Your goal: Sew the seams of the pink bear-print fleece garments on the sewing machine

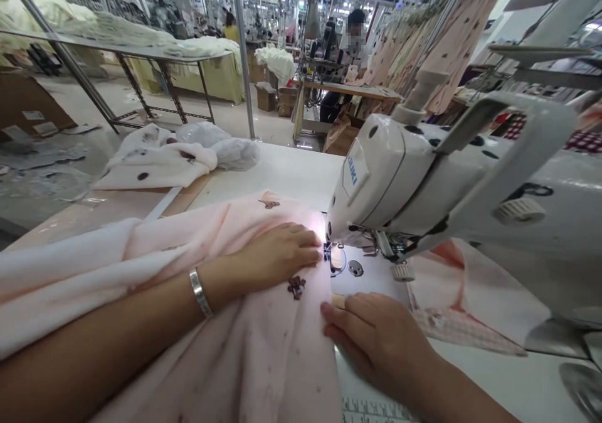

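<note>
Pale pink fabric with small brown bear prints spreads over the left side of the sewing table. My left hand lies flat on it, fingers pointing at the presser foot of a white sewing machine. A silver bracelet circles my left wrist. My right hand pinches the fabric's right edge between thumb and fingers, nearer to me than the presser foot. The fabric's edge runs up to the foot, where a lamp lights it. The needle is too small to make out.
White printed fabric and a clear plastic bag lie at the back left. More pink cloth sits under the machine arm. A ruler strip marks the front edge. A co-worker sits at another machine beyond.
</note>
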Action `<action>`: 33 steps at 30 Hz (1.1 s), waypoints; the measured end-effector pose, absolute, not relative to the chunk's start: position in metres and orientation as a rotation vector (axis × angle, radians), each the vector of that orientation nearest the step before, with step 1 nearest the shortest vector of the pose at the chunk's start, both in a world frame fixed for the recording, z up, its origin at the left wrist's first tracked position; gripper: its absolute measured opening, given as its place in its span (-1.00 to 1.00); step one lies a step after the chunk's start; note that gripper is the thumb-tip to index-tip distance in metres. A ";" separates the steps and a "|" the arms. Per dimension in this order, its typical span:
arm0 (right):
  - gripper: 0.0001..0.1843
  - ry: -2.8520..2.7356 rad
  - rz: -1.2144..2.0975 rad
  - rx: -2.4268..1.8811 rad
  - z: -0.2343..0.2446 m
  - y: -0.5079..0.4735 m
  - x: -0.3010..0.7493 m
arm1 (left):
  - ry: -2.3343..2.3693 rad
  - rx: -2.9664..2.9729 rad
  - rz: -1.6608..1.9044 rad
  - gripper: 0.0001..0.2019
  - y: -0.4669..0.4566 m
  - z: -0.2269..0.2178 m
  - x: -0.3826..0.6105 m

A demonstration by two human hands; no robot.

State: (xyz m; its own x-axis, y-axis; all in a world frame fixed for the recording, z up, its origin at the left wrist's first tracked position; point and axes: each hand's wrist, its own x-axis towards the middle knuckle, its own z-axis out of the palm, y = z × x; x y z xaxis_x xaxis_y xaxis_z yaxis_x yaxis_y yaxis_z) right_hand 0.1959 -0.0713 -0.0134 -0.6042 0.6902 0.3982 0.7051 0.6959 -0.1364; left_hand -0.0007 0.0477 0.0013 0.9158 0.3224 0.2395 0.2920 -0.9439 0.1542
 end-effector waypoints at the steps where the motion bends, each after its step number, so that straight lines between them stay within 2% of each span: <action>1: -0.83 -2.487 -0.037 -1.095 -0.014 -0.071 0.197 | 0.485 2.961 0.399 -0.81 0.050 0.003 0.000; 8: -0.73 -2.496 -0.040 -1.185 -0.016 -0.069 0.198 | 0.699 2.926 0.337 -0.80 0.043 0.006 0.008; 12: -0.79 -2.505 -0.124 -1.170 -0.012 -0.070 0.193 | 0.892 2.837 0.417 -0.94 0.028 0.001 0.005; 15: -0.75 -2.497 -0.238 -1.140 -0.010 -0.066 0.195 | 0.921 2.798 0.478 -0.83 0.024 -0.001 0.004; 23: -0.76 -2.329 -0.600 -1.252 -0.015 -0.029 0.230 | 0.760 2.848 0.403 -0.82 0.098 0.013 0.025; 26: -0.82 -2.401 -0.521 -1.213 -0.012 -0.035 0.226 | 0.911 2.822 0.438 -0.83 0.085 0.023 0.027; 29: -0.82 -2.495 -0.333 -1.084 -0.006 -0.049 0.215 | 1.062 2.743 0.480 -0.90 0.032 0.032 0.017; 31: -0.82 -2.508 -0.200 -1.003 -0.004 -0.056 0.208 | 0.958 2.730 0.414 -0.81 -0.004 0.033 0.004; 33: -0.82 -2.518 -0.098 -0.954 -0.003 -0.060 0.204 | 0.847 2.725 0.321 -0.87 -0.027 0.032 -0.008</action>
State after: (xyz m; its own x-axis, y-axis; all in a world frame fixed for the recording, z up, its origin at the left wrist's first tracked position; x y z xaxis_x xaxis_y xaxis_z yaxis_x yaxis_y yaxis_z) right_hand 0.2037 -0.0601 -0.0032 -0.6631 0.6135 0.4289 0.6450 0.7590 -0.0884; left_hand -0.0079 -0.0274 0.0319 0.8044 0.5797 0.1299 0.5200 -0.7928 0.3178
